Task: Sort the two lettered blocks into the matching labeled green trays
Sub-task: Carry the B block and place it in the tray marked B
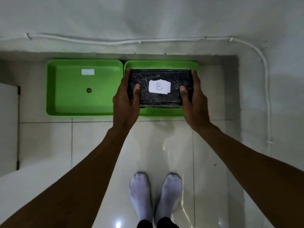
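A black wrapped block point(159, 99) with a white paper label reading "B" is held over the right green tray point(161, 64). My left hand point(125, 102) grips its left end and my right hand point(193, 102) grips its right end, thumbs on top. The block hides most of the right tray, including any label in it. The left green tray point(65, 96) sits beside it, touching it, with a small white label near its far side that I cannot read and a small round brown thing at its middle. No second block is in view.
Both trays lie on a pale tiled floor against a white wall point(148, 17) with a white cable point(115, 41) along its base. My feet in white socks point(154, 198) stand below the trays. A white door edge point(8, 125) is at left.
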